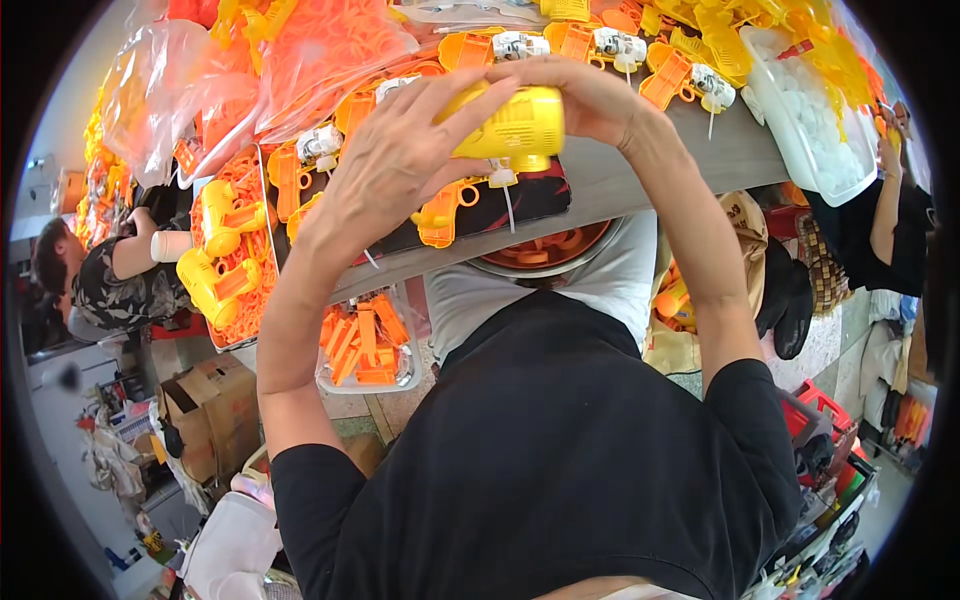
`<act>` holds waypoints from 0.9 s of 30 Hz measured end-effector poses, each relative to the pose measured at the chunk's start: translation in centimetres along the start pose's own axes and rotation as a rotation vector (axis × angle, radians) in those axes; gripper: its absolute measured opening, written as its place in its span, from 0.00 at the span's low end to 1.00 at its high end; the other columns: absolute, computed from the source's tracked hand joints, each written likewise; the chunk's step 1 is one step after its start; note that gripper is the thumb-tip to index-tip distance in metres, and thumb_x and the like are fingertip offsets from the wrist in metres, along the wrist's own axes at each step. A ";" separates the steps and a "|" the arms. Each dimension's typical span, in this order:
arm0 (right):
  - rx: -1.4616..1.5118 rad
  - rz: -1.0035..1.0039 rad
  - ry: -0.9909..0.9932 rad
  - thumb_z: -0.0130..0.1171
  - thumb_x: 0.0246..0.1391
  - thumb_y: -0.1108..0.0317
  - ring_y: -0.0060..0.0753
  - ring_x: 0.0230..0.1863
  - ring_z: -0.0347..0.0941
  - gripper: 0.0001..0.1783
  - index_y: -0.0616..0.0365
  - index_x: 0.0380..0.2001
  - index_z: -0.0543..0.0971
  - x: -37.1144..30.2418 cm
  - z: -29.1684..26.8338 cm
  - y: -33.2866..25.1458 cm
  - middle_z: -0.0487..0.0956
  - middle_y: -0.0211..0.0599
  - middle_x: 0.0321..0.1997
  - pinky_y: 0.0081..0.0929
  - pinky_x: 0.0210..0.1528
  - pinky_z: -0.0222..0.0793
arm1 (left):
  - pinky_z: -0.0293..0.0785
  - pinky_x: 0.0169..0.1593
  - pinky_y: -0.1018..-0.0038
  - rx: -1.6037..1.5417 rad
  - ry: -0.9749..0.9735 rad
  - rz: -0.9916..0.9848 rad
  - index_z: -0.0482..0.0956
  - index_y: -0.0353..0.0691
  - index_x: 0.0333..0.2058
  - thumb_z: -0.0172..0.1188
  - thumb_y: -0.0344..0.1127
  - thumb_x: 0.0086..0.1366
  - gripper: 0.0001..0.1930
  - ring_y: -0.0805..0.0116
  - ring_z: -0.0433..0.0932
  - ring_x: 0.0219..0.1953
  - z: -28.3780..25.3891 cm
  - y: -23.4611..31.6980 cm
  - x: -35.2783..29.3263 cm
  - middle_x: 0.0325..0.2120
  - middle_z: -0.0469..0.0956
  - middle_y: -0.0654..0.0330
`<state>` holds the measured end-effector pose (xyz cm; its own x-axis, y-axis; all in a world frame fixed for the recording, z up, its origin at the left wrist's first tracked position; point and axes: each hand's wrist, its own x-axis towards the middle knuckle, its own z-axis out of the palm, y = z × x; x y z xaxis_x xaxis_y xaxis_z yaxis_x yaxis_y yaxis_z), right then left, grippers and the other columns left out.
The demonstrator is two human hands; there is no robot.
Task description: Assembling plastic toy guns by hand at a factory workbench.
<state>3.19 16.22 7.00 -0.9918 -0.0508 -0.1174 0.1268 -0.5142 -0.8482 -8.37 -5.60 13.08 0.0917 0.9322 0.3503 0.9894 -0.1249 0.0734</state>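
A yellow plastic toy housing point(530, 122), rounded with a slotted vent, is held up over the table's near edge. My left hand point(395, 150) grips its left side, fingers and thumb bent around it. From the far right my right hand point(585, 92) curls over the top of the same housing; some fingertips are hidden behind it. Just below lies an orange-yellow half shell point(440, 215) with a ring-shaped trigger, next to a white part with a thin stem point(503, 180). Similar half shells point(667, 78) with white and silver inserts form a curved row across the table.
An orange-filled tray at the left carries yellow toy bodies point(222, 285). Below it stands a clear bin of orange pieces point(368, 345). A white tub point(815, 130) of translucent parts is at the right, bagged orange parts point(330, 60) at the back. Other people sit at both sides.
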 end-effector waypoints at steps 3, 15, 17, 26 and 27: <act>-0.313 -0.107 0.236 0.54 0.64 0.64 0.27 0.57 0.74 0.21 0.60 0.58 0.73 -1.0 -1.1 3.0 0.78 0.35 0.55 0.28 0.61 0.68 | 0.68 0.60 0.60 -0.120 -0.043 -0.166 0.66 0.44 0.64 0.69 0.43 0.56 0.37 0.52 0.71 0.57 2.6 -1.5 -3.4 0.57 0.71 0.54; -1.072 -0.401 0.434 0.63 0.44 0.80 0.47 0.62 0.64 0.47 0.54 0.70 0.58 -0.9 -0.3 11.8 0.71 0.46 0.59 0.39 0.68 0.56 | 0.73 0.53 0.61 -0.312 -0.389 -0.290 0.68 0.38 0.53 0.69 0.36 0.51 0.31 0.51 0.73 0.53 6.4 -2.5 -0.6 0.49 0.75 0.50; -1.099 -0.424 0.454 0.64 0.44 0.79 0.48 0.60 0.64 0.48 0.53 0.70 0.58 -0.9 -0.3 11.9 0.72 0.46 0.58 0.40 0.67 0.57 | 0.74 0.49 0.59 -0.225 -0.490 -0.236 0.68 0.37 0.52 0.69 0.37 0.50 0.31 0.49 0.76 0.49 6.4 -2.4 0.3 0.45 0.76 0.48; -1.048 -0.441 0.455 0.63 0.41 0.78 0.48 0.58 0.65 0.46 0.53 0.67 0.62 -0.9 -0.2 11.9 0.74 0.44 0.53 0.41 0.65 0.58 | 0.76 0.44 0.57 -0.170 -0.507 -0.256 0.67 0.37 0.50 0.68 0.37 0.50 0.29 0.48 0.78 0.44 6.8 -2.7 0.6 0.40 0.78 0.49; -1.050 -0.446 0.458 0.63 0.40 0.78 0.48 0.58 0.65 0.46 0.53 0.67 0.63 -0.9 -0.2 11.9 0.74 0.45 0.53 0.41 0.66 0.58 | 0.76 0.43 0.57 -0.168 -0.557 -0.294 0.67 0.37 0.50 0.68 0.36 0.50 0.29 0.48 0.78 0.44 6.7 -2.5 0.8 0.40 0.77 0.48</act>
<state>5.56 10.30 -3.06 -0.8810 0.3668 0.2987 -0.0601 0.5394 -0.8399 -10.05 -2.29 6.86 -0.0906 0.9665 -0.2401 0.9553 0.1525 0.2532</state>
